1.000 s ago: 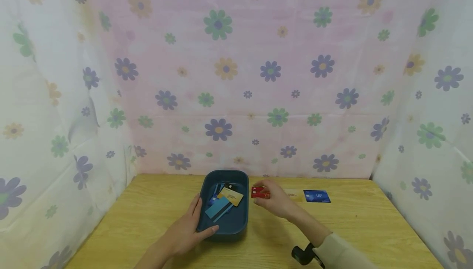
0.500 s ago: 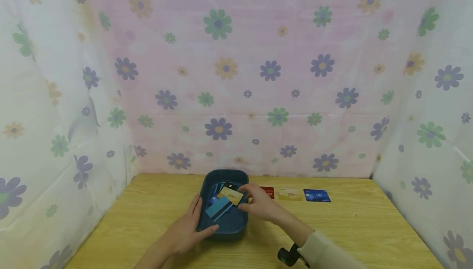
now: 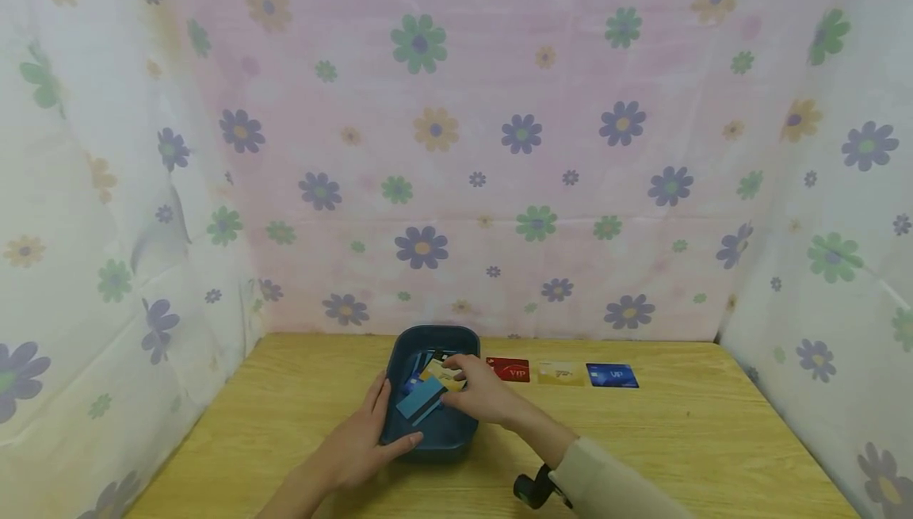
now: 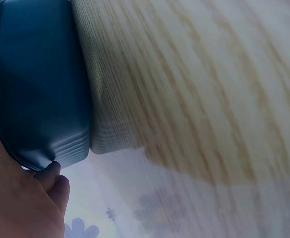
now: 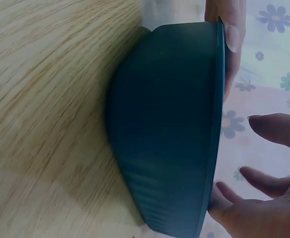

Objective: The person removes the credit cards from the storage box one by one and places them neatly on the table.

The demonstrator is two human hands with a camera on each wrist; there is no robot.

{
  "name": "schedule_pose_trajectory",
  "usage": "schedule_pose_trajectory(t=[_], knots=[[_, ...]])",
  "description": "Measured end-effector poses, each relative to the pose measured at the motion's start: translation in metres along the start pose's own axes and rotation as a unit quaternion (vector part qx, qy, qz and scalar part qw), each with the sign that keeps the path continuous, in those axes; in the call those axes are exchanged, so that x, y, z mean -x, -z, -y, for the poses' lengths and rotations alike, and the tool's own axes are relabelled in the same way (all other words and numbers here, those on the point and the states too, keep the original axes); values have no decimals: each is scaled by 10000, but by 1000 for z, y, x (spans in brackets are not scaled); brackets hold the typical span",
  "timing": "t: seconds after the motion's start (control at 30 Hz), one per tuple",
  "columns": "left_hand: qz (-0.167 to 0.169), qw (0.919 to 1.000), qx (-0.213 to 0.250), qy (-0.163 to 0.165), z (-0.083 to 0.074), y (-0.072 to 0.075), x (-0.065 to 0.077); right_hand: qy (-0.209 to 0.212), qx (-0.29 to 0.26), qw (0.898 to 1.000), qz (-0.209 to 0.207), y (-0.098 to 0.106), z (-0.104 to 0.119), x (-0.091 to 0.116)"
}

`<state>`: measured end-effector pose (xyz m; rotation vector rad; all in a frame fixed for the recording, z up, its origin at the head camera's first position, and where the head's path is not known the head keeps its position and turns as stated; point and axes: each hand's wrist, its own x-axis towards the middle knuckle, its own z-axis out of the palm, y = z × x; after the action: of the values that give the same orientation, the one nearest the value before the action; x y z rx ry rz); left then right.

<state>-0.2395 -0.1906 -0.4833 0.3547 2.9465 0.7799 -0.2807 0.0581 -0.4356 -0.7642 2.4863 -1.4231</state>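
A dark teal plastic bin (image 3: 445,441) stands on the table with several cards in it. My left hand (image 3: 353,436) holds it at the left, fingers along the outer wall and thumb over the front rim. Over its right side reaches my right hand (image 3: 492,396), thumb and fingers apart, fingertips near a light blue striped card (image 3: 419,400) and a gold card (image 3: 433,370) inside. The right wrist view shows nothing between these fingers. To the right, a red VIP card (image 3: 512,370), a gold card (image 3: 560,374) and a blue VIP card (image 3: 612,375) lie in a row.
The wooden table (image 3: 678,440) meets a flowered cloth (image 3: 456,186) at the back and sides. A black device (image 3: 533,487) is at the right wrist, near the beige sleeve (image 3: 606,479).
My right hand has let go of the red VIP card at the left end of the row. It has moved left, over the bin. The left hand has stayed put.
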Motion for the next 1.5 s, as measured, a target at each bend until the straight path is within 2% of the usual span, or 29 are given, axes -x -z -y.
schedule_pose_trajectory(t=[0.33, 0.6, 0.73, 0.9, 1.0, 1.27, 1.5], knots=[[15, 9999, 43, -127, -1, 3, 1, -616, 401, 9973, -70, -21, 6, -24], [72, 9998, 73, -171, -1, 4, 2, -988, 197, 9948, -110, -35, -2, -39], [64, 9998, 84, -164, 1, 3, 1, -1139, 494, 9919, -258, -44, -5, -44], [4, 9999, 48, -158, 2, 0, 0, -1184, 1406, 9814, -548, -55, -11, -50], [-16, 9999, 44, -143, 2, -1, -1, -1192, 1749, 9749, -698, -59, -15, -53], [-84, 9999, 57, -130, 1, -1, -1, -1200, 1872, 9714, -832, -60, -16, -56], [-67, 9998, 107, -121, 2, -1, 0, -1291, 1647, 9737, -900, -64, -18, -56]])
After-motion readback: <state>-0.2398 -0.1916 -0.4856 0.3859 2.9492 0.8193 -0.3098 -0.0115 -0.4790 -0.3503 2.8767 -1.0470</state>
